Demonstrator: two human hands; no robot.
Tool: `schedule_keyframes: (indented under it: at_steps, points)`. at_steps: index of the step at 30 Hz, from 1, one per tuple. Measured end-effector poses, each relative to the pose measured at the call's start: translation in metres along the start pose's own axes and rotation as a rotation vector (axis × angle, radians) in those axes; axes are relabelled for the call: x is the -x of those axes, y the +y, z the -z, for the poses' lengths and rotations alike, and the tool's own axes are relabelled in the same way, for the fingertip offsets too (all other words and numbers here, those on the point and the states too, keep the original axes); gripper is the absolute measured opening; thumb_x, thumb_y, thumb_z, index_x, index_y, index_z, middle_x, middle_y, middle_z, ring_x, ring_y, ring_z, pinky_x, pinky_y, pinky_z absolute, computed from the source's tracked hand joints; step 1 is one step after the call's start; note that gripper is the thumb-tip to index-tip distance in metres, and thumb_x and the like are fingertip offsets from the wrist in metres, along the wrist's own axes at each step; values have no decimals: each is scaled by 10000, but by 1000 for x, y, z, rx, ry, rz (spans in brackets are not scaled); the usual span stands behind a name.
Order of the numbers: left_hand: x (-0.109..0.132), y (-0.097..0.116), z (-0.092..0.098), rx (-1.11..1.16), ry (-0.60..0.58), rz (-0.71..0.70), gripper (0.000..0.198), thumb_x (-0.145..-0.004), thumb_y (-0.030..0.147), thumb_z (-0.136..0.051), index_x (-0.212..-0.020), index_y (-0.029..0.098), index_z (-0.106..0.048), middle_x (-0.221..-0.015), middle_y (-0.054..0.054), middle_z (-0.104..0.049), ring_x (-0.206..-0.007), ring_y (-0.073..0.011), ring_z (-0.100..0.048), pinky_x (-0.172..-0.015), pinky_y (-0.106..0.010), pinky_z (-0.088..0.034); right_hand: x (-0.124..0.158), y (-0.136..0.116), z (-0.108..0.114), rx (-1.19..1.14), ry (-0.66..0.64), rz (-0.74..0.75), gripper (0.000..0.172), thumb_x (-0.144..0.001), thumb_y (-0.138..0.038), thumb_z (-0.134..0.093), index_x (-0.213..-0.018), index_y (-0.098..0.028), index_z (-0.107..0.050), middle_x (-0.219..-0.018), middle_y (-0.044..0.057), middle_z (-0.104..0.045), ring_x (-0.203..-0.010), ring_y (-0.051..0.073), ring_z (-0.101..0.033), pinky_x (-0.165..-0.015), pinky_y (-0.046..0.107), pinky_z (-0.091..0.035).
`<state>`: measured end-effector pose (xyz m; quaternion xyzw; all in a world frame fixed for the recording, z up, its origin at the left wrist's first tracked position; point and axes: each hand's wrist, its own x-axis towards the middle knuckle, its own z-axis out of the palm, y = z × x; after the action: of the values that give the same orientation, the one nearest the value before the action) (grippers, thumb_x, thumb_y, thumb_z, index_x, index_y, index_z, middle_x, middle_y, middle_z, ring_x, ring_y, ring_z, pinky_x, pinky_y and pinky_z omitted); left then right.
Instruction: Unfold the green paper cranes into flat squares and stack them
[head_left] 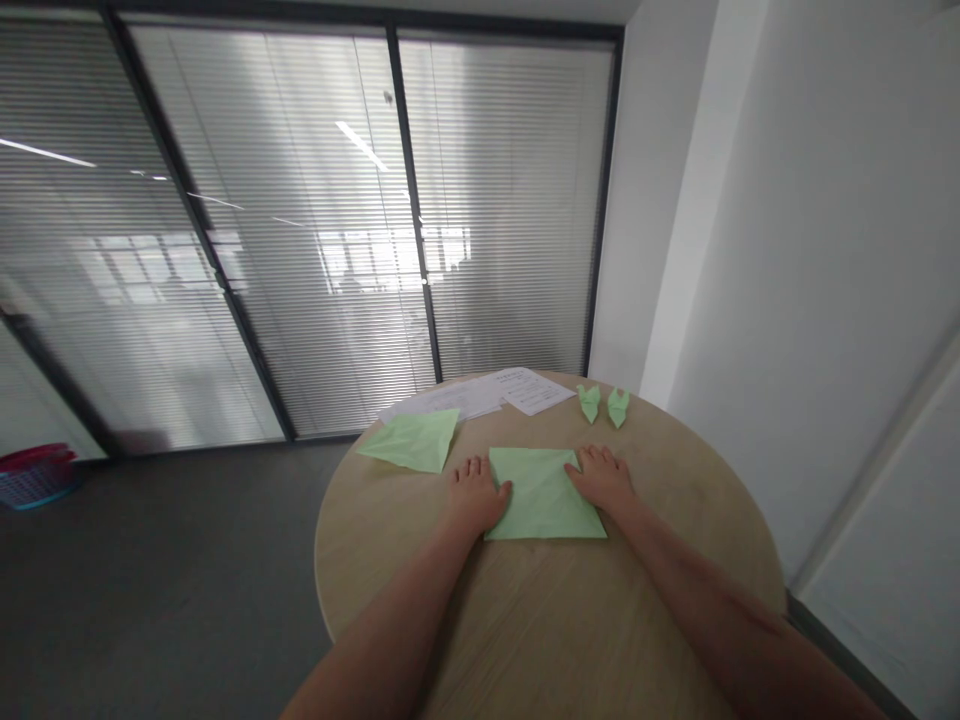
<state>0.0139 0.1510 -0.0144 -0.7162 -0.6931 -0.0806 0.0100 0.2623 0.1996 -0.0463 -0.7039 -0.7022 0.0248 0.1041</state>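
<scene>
A sheet of light green paper (541,498) lies flat on the round wooden table (525,630) in front of me. My left hand (478,492) rests palm down at its left edge, fingers stretched out and the thumb on the paper. On the opposite side, my right hand (600,475) lies flat by the upper right corner, its thumb touching the sheet. Faint creases run across the paper. Neither hand grips anything. Farther back to the left lies a second piece of green paper (415,440).
Two small folded green paper shapes (589,403) sit near the table's far right edge. White printed sheets (536,390) lie at the back. A glass partition with blinds (510,220) stands beyond, a white wall (817,260) to the right, a red and blue basket (36,475) on the floor at left.
</scene>
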Motion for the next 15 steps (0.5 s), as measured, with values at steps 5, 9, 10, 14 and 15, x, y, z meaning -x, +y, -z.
schedule_keyframes:
  at_steps: [5, 9, 10, 14, 15]
  points:
    - [0, -2, 3, 5, 2, -13, 722, -976, 516, -399, -1559, 92, -381, -1600, -216, -412, -1492, -359, -360, -1209, -511, -269, -1, 3, 4, -72, -23, 26, 516, -1021, -491, -389, -1434, -237, -567, -1508, 129, -510, -1473, 350, -337, -1164, 577, -254]
    - [-2, -2, 3, 14, -3, -25, 720, -971, 490, -425, -1566, 88, -369, -1619, -221, -375, -1508, -369, -332, -1214, -547, -267, 0, 3, 7, -107, -13, 18, 468, -1010, -485, -429, -1377, -258, -612, -1477, 98, -549, -1468, 336, -354, -1166, 564, -278]
    - [-2, -1, 4, 17, -1, -41, 714, -965, 472, -445, -1564, 91, -373, -1629, -219, -358, -1518, -368, -315, -1222, -544, -259, 1, 2, 9, -117, -9, 16, 444, -1002, -479, -452, -1342, -257, -633, -1464, 93, -562, -1465, 334, -359, -1164, 559, -285]
    - [-2, 4, 7, 61, 20, -205, 639, -949, 345, -481, -1540, 112, -420, -1643, -172, -354, -1543, -314, -282, -1271, -462, -214, 9, -6, 16, -174, -1, 72, 317, -970, -430, -519, -1094, -243, -742, -1406, 85, -605, -1412, 311, -420, -1136, 502, -343]
    - [-2, 5, 6, 79, 20, -244, 622, -954, 329, -470, -1537, 118, -428, -1638, -160, -369, -1541, -297, -290, -1275, -443, -216, 11, -9, 18, -186, -4, 102, 304, -964, -418, -526, -1045, -238, -757, -1398, 86, -609, -1390, 297, -441, -1128, 475, -355]
